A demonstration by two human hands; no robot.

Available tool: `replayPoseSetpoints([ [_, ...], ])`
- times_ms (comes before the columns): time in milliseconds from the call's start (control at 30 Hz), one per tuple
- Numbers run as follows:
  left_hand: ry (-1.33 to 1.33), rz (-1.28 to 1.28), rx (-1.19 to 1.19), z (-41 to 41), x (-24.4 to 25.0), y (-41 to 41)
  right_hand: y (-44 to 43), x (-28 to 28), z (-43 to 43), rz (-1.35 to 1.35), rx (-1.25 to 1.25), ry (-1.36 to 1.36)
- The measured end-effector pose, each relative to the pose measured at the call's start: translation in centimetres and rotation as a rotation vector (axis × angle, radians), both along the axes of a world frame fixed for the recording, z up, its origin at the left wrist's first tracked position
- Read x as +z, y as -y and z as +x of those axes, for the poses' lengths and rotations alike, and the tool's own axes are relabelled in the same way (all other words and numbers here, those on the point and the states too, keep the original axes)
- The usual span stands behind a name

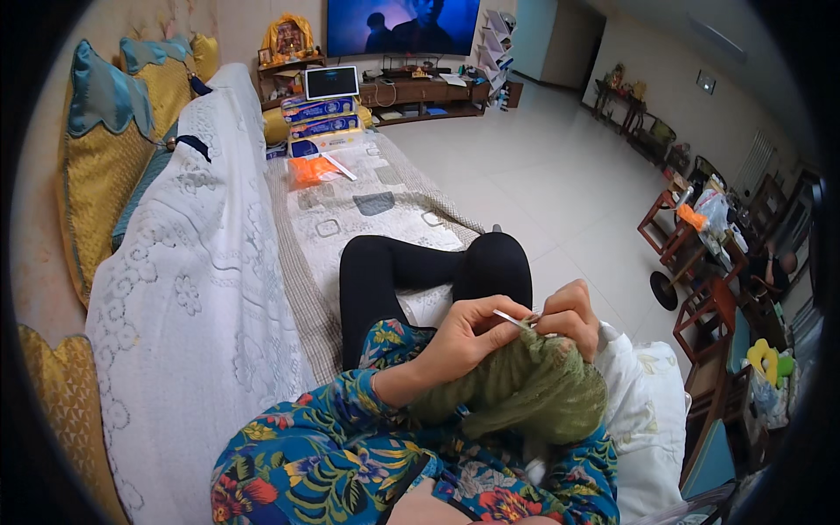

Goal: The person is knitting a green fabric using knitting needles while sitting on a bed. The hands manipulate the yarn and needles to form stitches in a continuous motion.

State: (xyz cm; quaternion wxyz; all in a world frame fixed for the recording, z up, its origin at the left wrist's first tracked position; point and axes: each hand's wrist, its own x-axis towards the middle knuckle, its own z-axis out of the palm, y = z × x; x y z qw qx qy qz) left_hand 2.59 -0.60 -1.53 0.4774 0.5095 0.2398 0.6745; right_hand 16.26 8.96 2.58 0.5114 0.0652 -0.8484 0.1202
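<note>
A soft green knitted piece (558, 400) hangs in folds over my lap from both hands. My left hand (469, 335) pinches its upper edge, and a pale needle (506, 317) sticks out between thumb and forefinger. Close beside it, my right hand (569, 318) is closed at the same edge, fingers curled. A short bit of something thin shows between the two hands, too small to make out. Black leggings (374, 275) cover my bent legs beneath the work. The yarn's path and the rest of the needle are hidden by fingers and fabric.
I sit on a sofa with a patterned quilt (335, 223). White lace (197, 315) drapes its back at left. Ahead lie an orange bag (312, 172), stacked tissue packs (323, 126) and a tablet (331, 83). A white cushion (646, 407) is at my right; farther right sits a person (774, 269).
</note>
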Motion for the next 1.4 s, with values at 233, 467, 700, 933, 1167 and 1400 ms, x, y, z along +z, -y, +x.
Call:
replayPoseSetpoints([
  [233, 0.145, 0.022, -0.022, -0.5, 0.6, 0.1, -0.6, -0.1, 0.4, -0.006, -0.067, -0.037],
  [467, 0.255, -0.038, -0.248, -1.2, 0.0, -0.4, 0.2, 0.6, 0.2, 0.120, -0.068, 0.127],
  [700, 0.389, -0.052, -0.261, -2.5, 0.3, -0.8, 2.0, 3.4, 2.4, 0.146, -0.108, 0.286],
  [933, 0.446, -0.114, -0.368, -2.3, 0.3, -0.7, 2.2, 3.3, 1.9, 0.042, -0.036, 0.323],
  [1167, 0.317, -0.125, -0.321, -0.9, -0.1, -0.6, 2.1, 2.0, 1.4, 0.239, -0.227, 0.199],
  [1400, 0.274, -0.116, -0.288, -1.1, 0.1, -0.2, 2.2, 2.1, 1.5, 0.250, -0.217, 0.124],
])
